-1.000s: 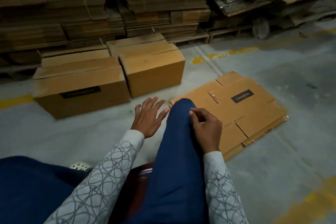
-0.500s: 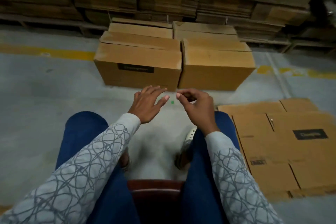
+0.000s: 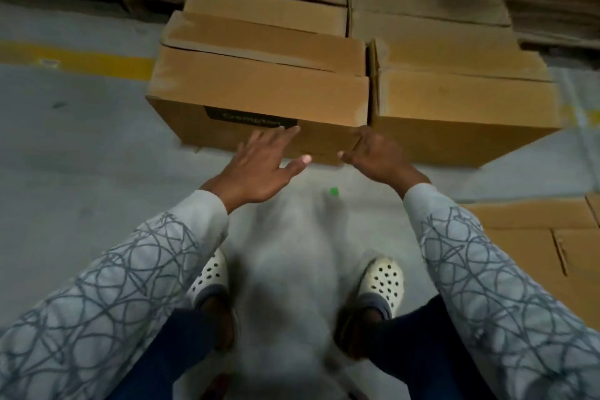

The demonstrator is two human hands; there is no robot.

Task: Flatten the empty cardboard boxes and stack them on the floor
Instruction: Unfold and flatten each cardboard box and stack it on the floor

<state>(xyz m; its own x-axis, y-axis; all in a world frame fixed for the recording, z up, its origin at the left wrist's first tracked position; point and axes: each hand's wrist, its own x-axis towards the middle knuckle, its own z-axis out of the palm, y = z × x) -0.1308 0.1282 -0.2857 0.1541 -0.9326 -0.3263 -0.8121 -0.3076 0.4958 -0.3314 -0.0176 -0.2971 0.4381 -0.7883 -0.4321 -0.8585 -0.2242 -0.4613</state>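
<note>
One flattened box (image 3: 532, 237) was seen on the near-right floor (image 3: 81, 156), while farther off the right box (image 3: 461, 101) and left box (image 3: 259, 94) were left unflattened, the latter met by a spread left hand (image 3: 259, 166) and a right hand (image 3: 376, 153) of unclear grip.

We have both arms stretched forward and down, wrists roughly level, the two hands near each other but apart. On the left hand (image 3: 259, 166), palm down, fingers straight and spread, thumb angled out toward the other hand. On the right hand (image 3: 378, 156), palm down, fingers together and pointing forward, thumb out to the left (fingertips are blurred, so we can't read their exact curl). Neither grips anything. Grey patterned sleeves (image 3: 130, 286) cover both forearms to the wrist.
</note>
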